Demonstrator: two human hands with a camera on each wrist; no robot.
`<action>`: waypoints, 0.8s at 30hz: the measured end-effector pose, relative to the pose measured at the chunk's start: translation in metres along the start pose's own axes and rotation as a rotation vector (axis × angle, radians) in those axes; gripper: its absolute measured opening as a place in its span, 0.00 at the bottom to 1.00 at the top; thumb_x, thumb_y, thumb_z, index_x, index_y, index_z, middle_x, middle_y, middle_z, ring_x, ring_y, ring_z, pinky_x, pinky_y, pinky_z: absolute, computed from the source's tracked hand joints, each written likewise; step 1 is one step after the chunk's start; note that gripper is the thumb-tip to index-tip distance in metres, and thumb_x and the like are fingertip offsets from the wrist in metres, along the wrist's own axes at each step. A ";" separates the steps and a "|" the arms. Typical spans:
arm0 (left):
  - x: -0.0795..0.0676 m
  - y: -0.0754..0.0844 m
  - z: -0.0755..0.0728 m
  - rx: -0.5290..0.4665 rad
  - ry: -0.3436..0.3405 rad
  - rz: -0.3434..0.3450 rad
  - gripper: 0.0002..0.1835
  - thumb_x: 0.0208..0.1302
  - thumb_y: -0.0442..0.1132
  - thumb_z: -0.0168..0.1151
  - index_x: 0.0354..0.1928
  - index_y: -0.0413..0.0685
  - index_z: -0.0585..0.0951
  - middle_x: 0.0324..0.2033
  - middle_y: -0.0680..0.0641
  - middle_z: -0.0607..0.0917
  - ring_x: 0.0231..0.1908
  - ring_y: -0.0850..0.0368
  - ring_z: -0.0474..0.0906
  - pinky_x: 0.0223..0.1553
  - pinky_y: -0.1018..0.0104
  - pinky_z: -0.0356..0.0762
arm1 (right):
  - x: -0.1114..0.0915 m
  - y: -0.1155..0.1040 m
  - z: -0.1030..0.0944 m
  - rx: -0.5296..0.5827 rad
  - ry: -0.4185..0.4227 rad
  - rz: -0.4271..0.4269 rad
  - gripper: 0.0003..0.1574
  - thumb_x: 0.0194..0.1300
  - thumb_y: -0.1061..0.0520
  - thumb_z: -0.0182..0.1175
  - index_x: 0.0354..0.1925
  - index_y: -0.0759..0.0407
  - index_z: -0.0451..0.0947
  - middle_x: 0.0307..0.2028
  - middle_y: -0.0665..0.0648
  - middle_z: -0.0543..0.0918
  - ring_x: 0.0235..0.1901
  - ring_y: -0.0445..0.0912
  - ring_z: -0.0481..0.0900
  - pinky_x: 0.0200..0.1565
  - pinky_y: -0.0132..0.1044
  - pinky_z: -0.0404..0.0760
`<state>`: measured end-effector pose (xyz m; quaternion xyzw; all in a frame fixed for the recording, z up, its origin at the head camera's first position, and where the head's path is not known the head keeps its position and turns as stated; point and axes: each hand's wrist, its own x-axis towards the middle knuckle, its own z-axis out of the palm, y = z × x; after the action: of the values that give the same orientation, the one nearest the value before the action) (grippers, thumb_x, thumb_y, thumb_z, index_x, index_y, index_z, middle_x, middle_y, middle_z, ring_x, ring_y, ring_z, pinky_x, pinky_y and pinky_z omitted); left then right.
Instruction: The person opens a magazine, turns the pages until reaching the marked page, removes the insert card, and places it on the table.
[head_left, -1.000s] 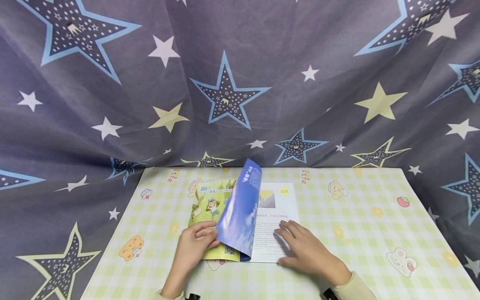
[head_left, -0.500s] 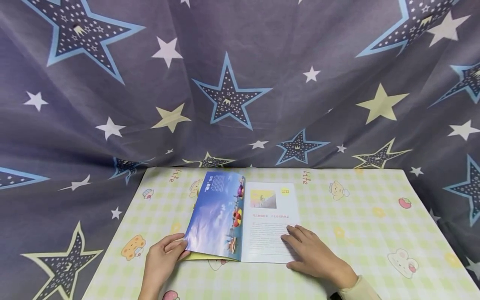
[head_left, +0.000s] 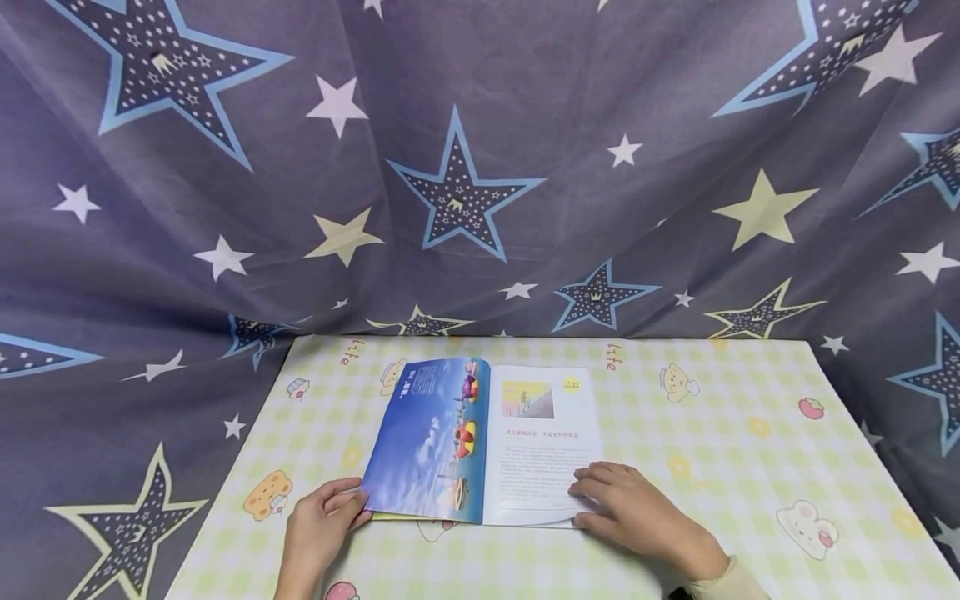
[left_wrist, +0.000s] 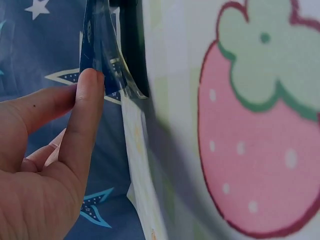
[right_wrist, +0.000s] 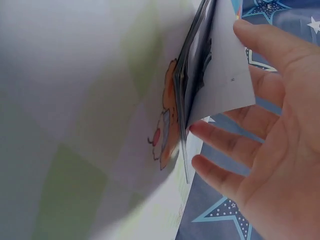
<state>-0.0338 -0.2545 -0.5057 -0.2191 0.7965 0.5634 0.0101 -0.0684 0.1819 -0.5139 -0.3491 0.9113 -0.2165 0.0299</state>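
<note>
An open magazine (head_left: 480, 442) lies on the table. Its left page (head_left: 420, 454) carries a blue sky picture. White with printed text, the right page (head_left: 543, 475) bows up at its lower corner. My left hand (head_left: 322, 521) pinches the left page's lower outer corner between thumb and finger; the left wrist view shows the hand (left_wrist: 65, 135) gripping that blue edge. My right hand (head_left: 637, 512) is at the lower right corner. In the right wrist view, the hand (right_wrist: 270, 110) has its thumb at the raised leaf (right_wrist: 227, 75), with fingers on the leaf's other side.
A checked tablecloth (head_left: 720, 467) with cartoon prints covers the table. Behind it hangs a dark curtain (head_left: 570, 208) patterned with stars, reaching down to the table's back edge.
The blue page has swung over to the left with my left hand and now lies nearly flat. My right hand has moved slightly down and right, and the right page's lower corner has lifted.
</note>
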 end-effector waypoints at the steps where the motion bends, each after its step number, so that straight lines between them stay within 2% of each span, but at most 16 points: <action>1: 0.000 -0.001 0.000 -0.004 -0.002 -0.002 0.17 0.64 0.32 0.67 0.54 0.35 0.82 0.35 0.44 0.89 0.32 0.54 0.88 0.36 0.67 0.86 | 0.000 0.000 0.000 0.006 -0.001 0.000 0.22 0.68 0.43 0.65 0.53 0.53 0.82 0.57 0.57 0.81 0.60 0.56 0.75 0.60 0.61 0.72; 8: 0.002 -0.003 0.000 -0.017 -0.001 -0.014 0.17 0.64 0.30 0.67 0.54 0.32 0.81 0.36 0.42 0.89 0.33 0.56 0.87 0.37 0.67 0.86 | -0.001 0.004 -0.004 0.078 -0.028 0.026 0.18 0.69 0.48 0.64 0.53 0.53 0.82 0.55 0.52 0.82 0.58 0.52 0.77 0.59 0.54 0.76; 11: 0.001 -0.003 -0.001 0.073 0.016 -0.001 0.18 0.65 0.36 0.68 0.54 0.36 0.83 0.37 0.46 0.89 0.35 0.60 0.87 0.39 0.73 0.84 | -0.002 0.005 -0.005 0.071 0.041 0.041 0.15 0.70 0.50 0.64 0.52 0.53 0.83 0.52 0.48 0.83 0.54 0.47 0.79 0.55 0.48 0.80; 13: 0.001 -0.002 -0.002 0.148 0.034 0.016 0.18 0.65 0.41 0.69 0.53 0.38 0.84 0.38 0.48 0.90 0.37 0.62 0.86 0.42 0.76 0.80 | -0.002 0.006 -0.004 0.035 0.119 0.049 0.16 0.68 0.50 0.66 0.52 0.53 0.83 0.49 0.47 0.83 0.45 0.41 0.80 0.46 0.41 0.83; 16: 0.000 0.001 -0.002 0.216 0.059 0.033 0.19 0.65 0.45 0.69 0.53 0.41 0.84 0.39 0.49 0.90 0.40 0.62 0.86 0.44 0.80 0.74 | -0.001 0.007 -0.004 -0.045 0.240 0.080 0.19 0.64 0.48 0.70 0.51 0.54 0.82 0.45 0.47 0.82 0.35 0.36 0.74 0.36 0.33 0.79; 18: 0.000 0.004 -0.001 0.199 0.058 0.037 0.20 0.65 0.46 0.69 0.53 0.41 0.84 0.40 0.49 0.90 0.40 0.61 0.86 0.43 0.79 0.75 | 0.000 0.007 -0.004 -0.092 0.308 0.110 0.23 0.60 0.47 0.73 0.50 0.55 0.81 0.40 0.47 0.80 0.30 0.36 0.68 0.29 0.31 0.74; 20: 0.001 0.007 0.001 0.183 0.054 0.035 0.20 0.64 0.46 0.70 0.53 0.42 0.84 0.41 0.49 0.89 0.41 0.61 0.86 0.42 0.81 0.75 | 0.002 0.008 -0.004 -0.120 0.353 0.153 0.26 0.58 0.45 0.75 0.48 0.55 0.79 0.36 0.48 0.79 0.28 0.35 0.67 0.26 0.30 0.72; 24: 0.003 0.016 0.009 0.161 0.027 0.042 0.20 0.64 0.48 0.70 0.54 0.46 0.85 0.42 0.51 0.89 0.41 0.63 0.86 0.43 0.80 0.77 | 0.005 0.005 -0.004 -0.122 0.386 0.210 0.29 0.57 0.41 0.74 0.47 0.54 0.75 0.31 0.47 0.80 0.23 0.34 0.71 0.21 0.29 0.72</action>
<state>-0.0445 -0.2428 -0.4954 -0.2082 0.8438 0.4946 0.0053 -0.0765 0.1834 -0.5120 -0.2056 0.9428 -0.2194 -0.1437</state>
